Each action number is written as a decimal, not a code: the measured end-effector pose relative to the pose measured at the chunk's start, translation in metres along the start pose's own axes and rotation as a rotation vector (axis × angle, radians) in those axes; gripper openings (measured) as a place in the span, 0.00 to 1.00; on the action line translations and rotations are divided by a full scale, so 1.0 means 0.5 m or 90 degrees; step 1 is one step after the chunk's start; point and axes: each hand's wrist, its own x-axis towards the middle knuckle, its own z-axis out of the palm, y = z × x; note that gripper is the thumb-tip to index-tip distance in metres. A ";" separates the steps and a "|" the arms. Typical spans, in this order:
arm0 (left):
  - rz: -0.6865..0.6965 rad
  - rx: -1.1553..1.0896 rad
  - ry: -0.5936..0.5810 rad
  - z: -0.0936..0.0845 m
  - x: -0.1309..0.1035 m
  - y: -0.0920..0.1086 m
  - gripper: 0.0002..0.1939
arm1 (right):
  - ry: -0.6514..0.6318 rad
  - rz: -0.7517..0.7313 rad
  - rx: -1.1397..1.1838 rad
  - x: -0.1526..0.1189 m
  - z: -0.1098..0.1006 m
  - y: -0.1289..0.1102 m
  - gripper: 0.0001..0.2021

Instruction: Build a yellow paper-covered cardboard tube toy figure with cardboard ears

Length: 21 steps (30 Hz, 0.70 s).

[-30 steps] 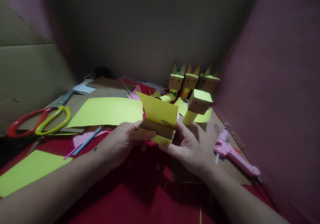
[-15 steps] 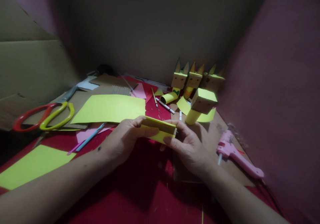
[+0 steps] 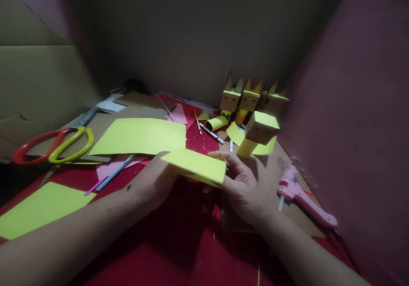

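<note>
Fingers on the right hand [image 3: 244,183] are gripping the yellow paper piece [image 3: 196,163] by its 3 o'clock end. The left hand [image 3: 161,177] is sitting at 9, but paper's hiding those fingers, so can't tell their grip. From there, the pink glue gun [image 3: 306,203] is lying around 3, scissors [image 3: 70,138] around 9, and a box-headed figure [image 3: 263,131] is standing at 2.

The left hand [image 3: 159,179] and right hand [image 3: 245,186] hold yellow paper [image 3: 198,163] over the table [image 3: 191,262]; scissors [image 3: 55,144] lie toward its left edge, a pink glue gun [image 3: 303,200] toward its right.
</note>
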 end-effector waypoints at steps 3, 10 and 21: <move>-0.043 -0.063 -0.013 0.003 0.000 0.008 0.09 | -0.005 -0.010 -0.005 0.000 -0.004 0.002 0.17; -0.020 -0.011 0.064 0.000 -0.011 0.008 0.24 | 0.031 -0.009 0.086 0.009 0.003 0.000 0.16; 0.020 -0.076 0.053 -0.007 0.010 0.028 0.12 | 0.038 0.037 0.166 0.016 -0.006 -0.015 0.17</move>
